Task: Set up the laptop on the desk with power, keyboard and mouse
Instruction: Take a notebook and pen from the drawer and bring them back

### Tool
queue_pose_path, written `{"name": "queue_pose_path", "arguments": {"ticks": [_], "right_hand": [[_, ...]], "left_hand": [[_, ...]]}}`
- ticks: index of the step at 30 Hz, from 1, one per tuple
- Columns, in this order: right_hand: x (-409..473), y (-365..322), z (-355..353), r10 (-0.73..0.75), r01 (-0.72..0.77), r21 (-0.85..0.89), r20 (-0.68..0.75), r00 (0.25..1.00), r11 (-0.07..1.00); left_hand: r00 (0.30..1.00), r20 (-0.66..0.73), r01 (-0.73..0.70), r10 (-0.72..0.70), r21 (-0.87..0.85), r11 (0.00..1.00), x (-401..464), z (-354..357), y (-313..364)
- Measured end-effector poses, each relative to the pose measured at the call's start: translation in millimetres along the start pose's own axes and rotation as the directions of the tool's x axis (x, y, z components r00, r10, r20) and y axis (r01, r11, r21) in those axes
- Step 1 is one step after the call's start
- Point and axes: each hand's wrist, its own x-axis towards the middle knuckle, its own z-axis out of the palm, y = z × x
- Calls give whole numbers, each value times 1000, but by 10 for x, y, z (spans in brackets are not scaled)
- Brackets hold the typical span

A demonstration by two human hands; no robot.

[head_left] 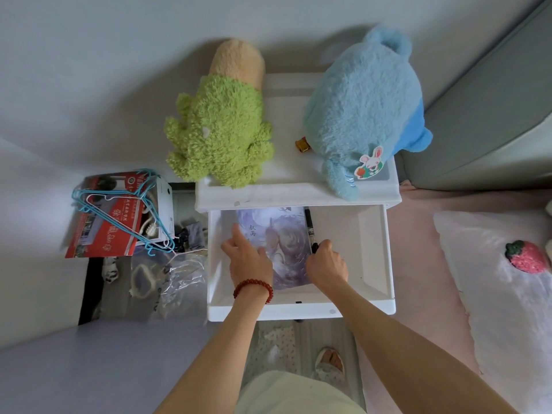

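A white drawer (370,258) stands pulled out of a low white cabinet (286,174). Inside lies a flat item with a purple illustrated cover (286,234), and a black pen (309,228) rests along its right edge. My left hand (248,258), with a red bead bracelet on the wrist, grips the item's left side, thumb on the cover. My right hand (327,264) is curled around the item's right edge, beside the pen's near end. Whether the flat item is a laptop cannot be told. No keyboard, mouse or power cable shows.
A green plush (221,132) and a blue plush (367,106) sit on the cabinet top with a small yellow toy (302,144). To the left are a box with red paper and blue hangers (119,213) and plastic bags (167,282). A bed with pink bedding (418,264) lies to the right.
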Motion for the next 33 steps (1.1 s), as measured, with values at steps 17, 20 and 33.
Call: {"name": "queue_pose_path", "arguments": {"ticks": [17,20,33], "right_hand": [[-1282,106,-893,-370,456,127,-419,830,881],[-1510,87,-878,-461,567,326,-351,815,756],[-1771,54,-838,-740,862,103,-469,482,496]], "left_hand": [[974,182,160,-135,-132,978,-747,-907,359],[977,200,135,-79,-282,950,-936,-1039,385],[1000,4,-6,12,-626,780,-1376,-1191,753]]}}
